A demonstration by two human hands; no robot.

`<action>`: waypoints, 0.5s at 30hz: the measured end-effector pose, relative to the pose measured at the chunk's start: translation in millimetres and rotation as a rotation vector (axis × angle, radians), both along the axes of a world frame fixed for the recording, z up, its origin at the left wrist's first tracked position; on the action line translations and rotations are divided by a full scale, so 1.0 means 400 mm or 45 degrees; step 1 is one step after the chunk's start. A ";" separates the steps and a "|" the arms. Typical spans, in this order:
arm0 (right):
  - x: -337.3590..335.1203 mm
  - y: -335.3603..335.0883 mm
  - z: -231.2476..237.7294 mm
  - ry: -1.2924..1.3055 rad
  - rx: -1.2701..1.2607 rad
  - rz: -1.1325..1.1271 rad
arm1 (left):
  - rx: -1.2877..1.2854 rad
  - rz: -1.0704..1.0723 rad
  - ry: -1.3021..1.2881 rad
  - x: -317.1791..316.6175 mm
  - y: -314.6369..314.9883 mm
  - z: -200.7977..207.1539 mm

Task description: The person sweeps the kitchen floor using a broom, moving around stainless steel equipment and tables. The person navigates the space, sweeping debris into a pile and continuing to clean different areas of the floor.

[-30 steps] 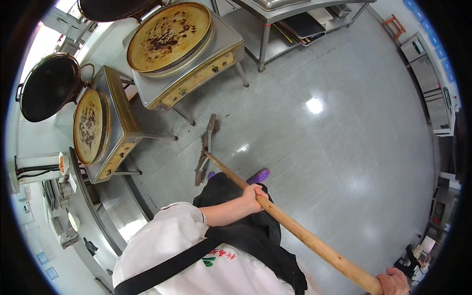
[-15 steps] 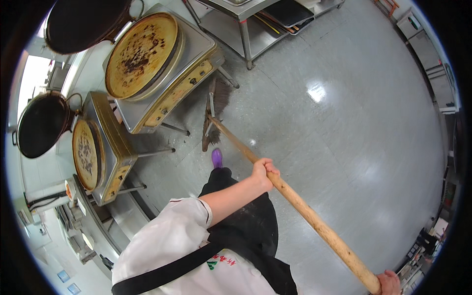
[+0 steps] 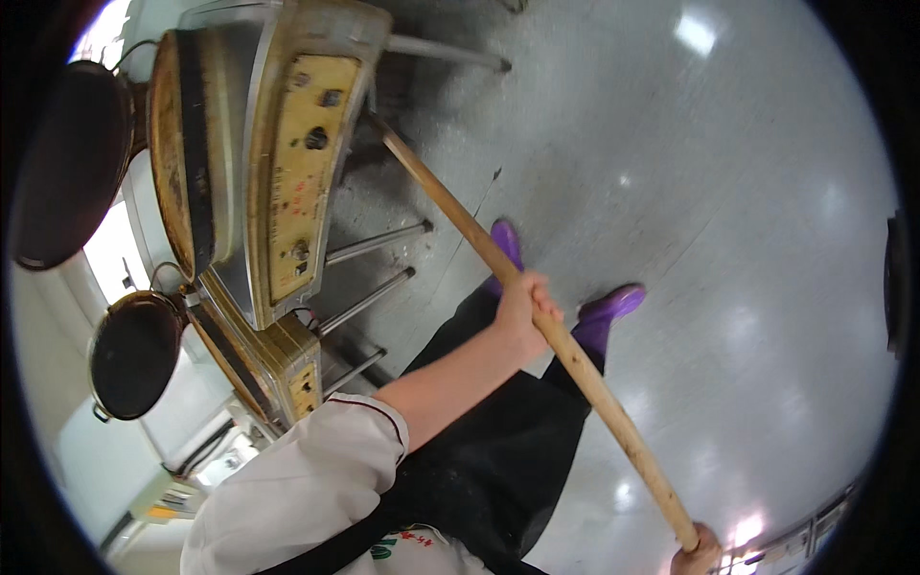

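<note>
My left hand [image 3: 525, 311] is wrapped round the middle of the long wooden mop handle [image 3: 613, 412]. Near the lower right edge, my right hand [image 3: 698, 551] grips the handle's top end. The pole slants away from me to the far left. Its lower end goes in beside the legs of the larger griddle [image 3: 311, 182], and the mop head there is hidden behind the griddle body.
The large griddle's metal legs [image 3: 379, 241] stand on the grey floor [image 3: 747, 240]. Nearer on the left is a smaller griddle [image 3: 287, 364] with a raised black lid [image 3: 136, 355]. Purple boots [image 3: 613, 305] are on my feet, close to the pole.
I have moved forward and the view has turned, so the griddles appear closer. The mop head, earlier visible on the floor, is now out of sight by the large griddle. Both hands keep their hold.
</note>
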State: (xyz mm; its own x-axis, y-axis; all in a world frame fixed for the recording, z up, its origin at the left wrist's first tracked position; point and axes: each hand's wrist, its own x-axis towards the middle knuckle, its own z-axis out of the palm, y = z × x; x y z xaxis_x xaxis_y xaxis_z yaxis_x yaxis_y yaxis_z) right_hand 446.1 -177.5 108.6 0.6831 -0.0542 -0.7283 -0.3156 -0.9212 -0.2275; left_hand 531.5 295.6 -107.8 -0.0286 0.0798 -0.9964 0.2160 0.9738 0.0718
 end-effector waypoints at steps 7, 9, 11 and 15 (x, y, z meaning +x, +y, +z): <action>0.034 0.253 -0.552 -0.069 0.294 0.174 | 0.289 0.021 0.063 0.047 0.288 -0.287; 0.063 0.349 -0.651 -0.094 0.315 0.182 | 0.405 -0.034 -0.027 0.032 0.392 -0.357; 0.089 0.444 -0.724 -0.092 0.348 0.199 | 0.481 -0.055 -0.005 0.039 0.490 -0.402; 0.095 0.637 -0.856 -0.048 0.541 0.179 | 0.644 -0.059 -0.071 0.014 0.718 -0.463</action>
